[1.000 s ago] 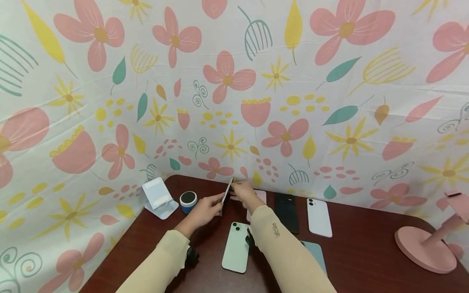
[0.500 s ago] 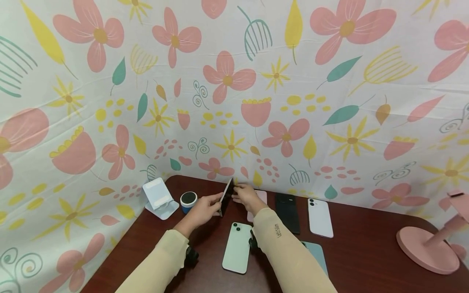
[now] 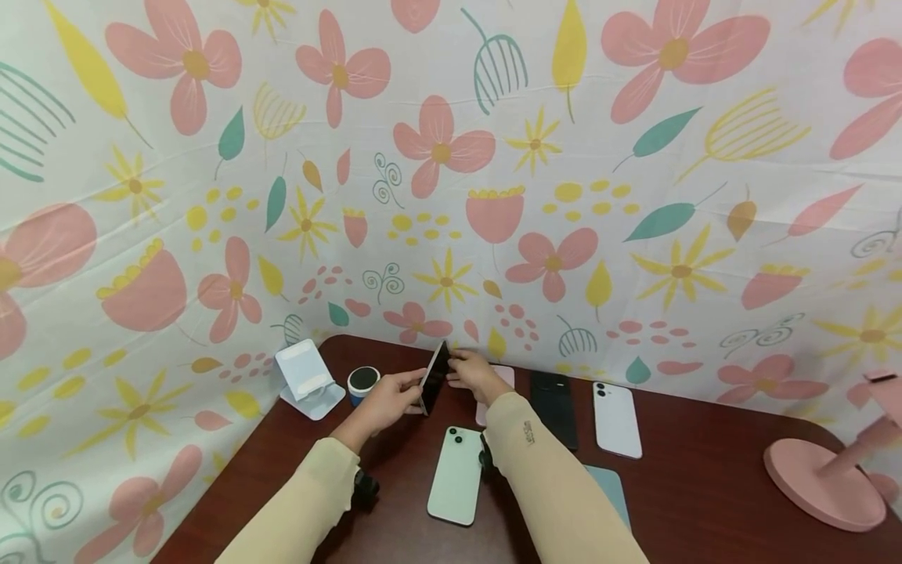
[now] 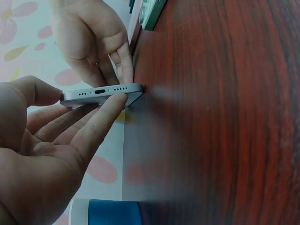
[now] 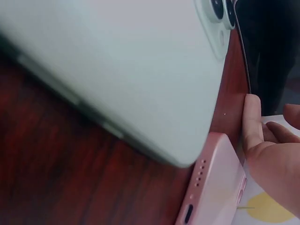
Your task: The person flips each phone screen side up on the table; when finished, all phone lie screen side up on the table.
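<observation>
A phone (image 3: 434,379) with a dark screen stands on its long side edge near the back of the table, slightly tilted. My left hand (image 3: 386,401) pinches its near end between thumb and fingers; in the left wrist view the charging port (image 4: 100,92) lies between them. On the screen side is my right hand (image 3: 478,374), its fingers extended to the phone. In the right wrist view one fingertip (image 5: 253,101) meets the screen's lower edge. The far end of the phone is partly hidden. A mint-green phone (image 3: 454,478) lies back up between my forearms.
A pink phone (image 3: 503,377), a black phone (image 3: 552,407), a white phone (image 3: 616,419) and a light blue phone (image 3: 609,486) lie to the right. A white stand (image 3: 310,380) and a blue-and-white round speaker (image 3: 363,381) are at left. A pink stand (image 3: 820,482) is far right.
The phone has turned so that more of its dark screen faces the head camera. My left hand has shifted slightly left with its near end. My right hand stays at the screen side.
</observation>
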Demonstrator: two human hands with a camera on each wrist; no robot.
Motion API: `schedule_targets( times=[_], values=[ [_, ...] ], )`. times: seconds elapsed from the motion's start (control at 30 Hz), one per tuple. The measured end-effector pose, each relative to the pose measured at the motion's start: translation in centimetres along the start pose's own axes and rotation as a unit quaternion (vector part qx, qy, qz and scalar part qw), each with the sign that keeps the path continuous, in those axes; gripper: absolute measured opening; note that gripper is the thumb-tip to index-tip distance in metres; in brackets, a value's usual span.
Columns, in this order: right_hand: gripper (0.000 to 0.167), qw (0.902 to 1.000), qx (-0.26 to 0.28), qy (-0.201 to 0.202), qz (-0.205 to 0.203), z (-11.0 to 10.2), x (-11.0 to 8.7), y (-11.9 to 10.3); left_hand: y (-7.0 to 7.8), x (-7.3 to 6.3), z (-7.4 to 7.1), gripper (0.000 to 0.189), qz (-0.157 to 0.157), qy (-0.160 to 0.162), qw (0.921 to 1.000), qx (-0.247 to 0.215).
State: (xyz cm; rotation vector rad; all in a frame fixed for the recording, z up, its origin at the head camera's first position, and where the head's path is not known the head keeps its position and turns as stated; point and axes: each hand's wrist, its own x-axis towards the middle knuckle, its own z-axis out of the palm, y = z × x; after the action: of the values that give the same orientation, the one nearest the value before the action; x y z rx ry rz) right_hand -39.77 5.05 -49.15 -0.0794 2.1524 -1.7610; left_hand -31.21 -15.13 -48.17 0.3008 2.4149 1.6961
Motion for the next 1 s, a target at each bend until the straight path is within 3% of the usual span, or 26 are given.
schedule_targets(
  times=[0.27,0.5,0.67,1.0],
  values=[
    [0.054,0.9998,-0.014,-0.011,0.001,0.1,-0.1,-0.4,0.1,0.0,-0.7,0.052,-0.004,-0.027,0.9992,-0.030],
    [0.052,0.9997,-0.022,-0.009,-0.004,-0.1,-0.5,-0.6,-0.5,-0.1,-1.2,0.050,-0.017,-0.010,0.9984,-0.053],
    [0.051,0.9998,-0.018,0.003,-0.011,-0.2,-0.7,-0.1,-0.8,-0.2,-1.2,0.051,-0.024,-0.015,0.9979,-0.059],
    [0.057,0.9989,0.002,0.040,-0.025,0.6,-0.4,0.4,0.0,-0.4,-1.3,0.052,-0.021,-0.009,0.9988,-0.042]
  ],
)
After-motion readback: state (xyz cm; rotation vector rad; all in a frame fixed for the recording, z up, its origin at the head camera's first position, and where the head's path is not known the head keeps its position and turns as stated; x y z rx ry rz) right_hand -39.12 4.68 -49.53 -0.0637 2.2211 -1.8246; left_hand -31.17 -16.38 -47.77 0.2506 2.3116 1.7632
